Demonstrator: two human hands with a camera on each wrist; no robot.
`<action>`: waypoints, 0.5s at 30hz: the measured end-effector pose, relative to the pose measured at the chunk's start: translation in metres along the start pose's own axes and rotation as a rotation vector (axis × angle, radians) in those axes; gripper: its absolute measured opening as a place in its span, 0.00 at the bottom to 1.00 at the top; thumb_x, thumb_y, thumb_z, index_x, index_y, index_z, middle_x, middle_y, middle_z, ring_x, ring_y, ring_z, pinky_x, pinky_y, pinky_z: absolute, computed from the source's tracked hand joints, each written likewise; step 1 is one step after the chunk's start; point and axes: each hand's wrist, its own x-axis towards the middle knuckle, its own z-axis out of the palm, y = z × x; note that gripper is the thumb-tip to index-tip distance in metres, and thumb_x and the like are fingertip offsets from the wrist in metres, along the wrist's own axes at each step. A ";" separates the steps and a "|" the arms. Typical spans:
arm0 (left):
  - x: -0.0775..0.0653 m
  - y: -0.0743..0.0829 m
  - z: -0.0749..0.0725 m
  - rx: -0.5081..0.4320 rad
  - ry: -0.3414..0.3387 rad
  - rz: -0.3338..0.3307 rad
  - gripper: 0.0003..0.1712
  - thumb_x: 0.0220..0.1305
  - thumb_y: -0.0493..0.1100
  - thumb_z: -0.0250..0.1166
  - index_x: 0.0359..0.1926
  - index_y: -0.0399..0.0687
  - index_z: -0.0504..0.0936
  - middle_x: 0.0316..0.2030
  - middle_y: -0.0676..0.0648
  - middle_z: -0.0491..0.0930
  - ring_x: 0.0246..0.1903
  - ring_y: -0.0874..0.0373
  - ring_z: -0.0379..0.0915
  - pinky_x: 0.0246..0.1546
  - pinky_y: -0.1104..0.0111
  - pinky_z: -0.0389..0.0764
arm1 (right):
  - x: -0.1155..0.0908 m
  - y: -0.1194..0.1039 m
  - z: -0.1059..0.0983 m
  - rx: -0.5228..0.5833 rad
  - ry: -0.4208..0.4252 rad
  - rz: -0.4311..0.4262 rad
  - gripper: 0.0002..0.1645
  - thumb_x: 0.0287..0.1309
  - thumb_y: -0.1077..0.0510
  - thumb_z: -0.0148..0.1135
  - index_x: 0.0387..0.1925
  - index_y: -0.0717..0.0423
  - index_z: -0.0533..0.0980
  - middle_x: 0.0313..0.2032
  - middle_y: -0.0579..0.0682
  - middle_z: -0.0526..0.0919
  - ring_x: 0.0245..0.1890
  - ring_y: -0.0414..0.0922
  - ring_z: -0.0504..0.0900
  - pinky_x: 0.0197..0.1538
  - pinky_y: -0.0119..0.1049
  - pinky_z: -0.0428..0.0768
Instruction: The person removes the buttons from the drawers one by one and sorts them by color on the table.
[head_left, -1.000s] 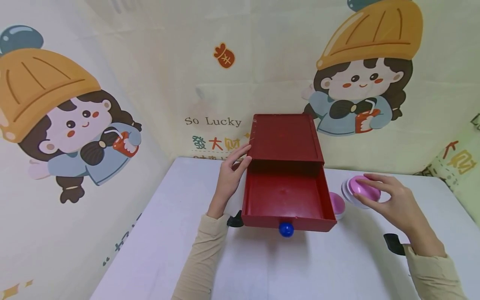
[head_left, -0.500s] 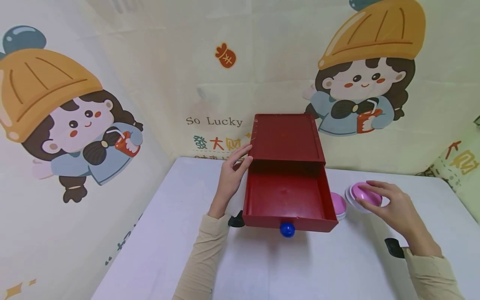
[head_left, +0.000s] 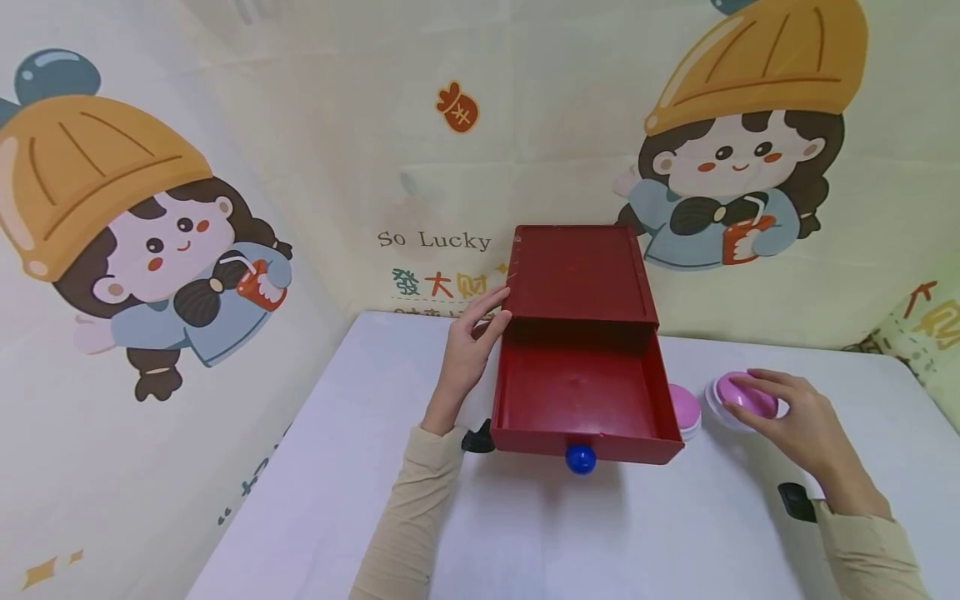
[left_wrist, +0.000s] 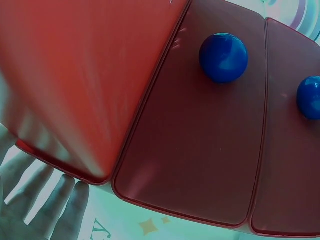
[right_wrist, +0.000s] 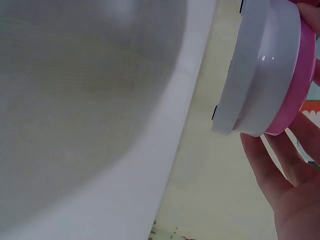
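Note:
A red cabinet (head_left: 581, 271) stands on the table with its top drawer (head_left: 573, 387) pulled out, and that drawer's inside shows bare. My left hand (head_left: 468, 350) rests its fingertips on the cabinet's left side, fingers extended. In the left wrist view, two lower drawer fronts (left_wrist: 192, 135) with blue knobs (left_wrist: 223, 58) are pushed in. To the right, my right hand (head_left: 798, 417) grips a round pink-and-white push button (head_left: 746, 396), fingers and thumb around its domed pink top. Its white base (right_wrist: 265, 70) is tilted in the right wrist view, close over the table.
A second pink-and-white push button (head_left: 685, 408) lies against the open drawer's right side, partly hidden by it. The drawer's blue knob (head_left: 581, 459) sticks out toward me. Behind the white table (head_left: 555, 533) hangs a printed cloth (head_left: 555, 125), with another stretch at the left.
My right hand has lowered the push button toward the table, right of the other one. My left hand has stayed on the cabinet. The head view has shifted slightly.

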 end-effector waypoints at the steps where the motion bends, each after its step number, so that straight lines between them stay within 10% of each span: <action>1: 0.000 0.000 0.000 0.001 0.000 0.001 0.23 0.72 0.44 0.60 0.66 0.51 0.76 0.67 0.54 0.71 0.64 0.59 0.69 0.60 0.58 0.78 | 0.000 0.001 0.000 -0.003 -0.005 0.004 0.32 0.52 0.52 0.76 0.54 0.67 0.79 0.56 0.74 0.74 0.55 0.73 0.67 0.46 0.74 0.73; 15: 0.001 0.001 0.001 0.010 0.000 -0.033 0.24 0.72 0.39 0.58 0.67 0.40 0.73 0.69 0.43 0.68 0.66 0.51 0.67 0.62 0.51 0.75 | -0.001 0.008 0.011 -0.036 -0.037 0.005 0.29 0.51 0.55 0.77 0.52 0.67 0.80 0.54 0.75 0.75 0.52 0.73 0.68 0.44 0.71 0.77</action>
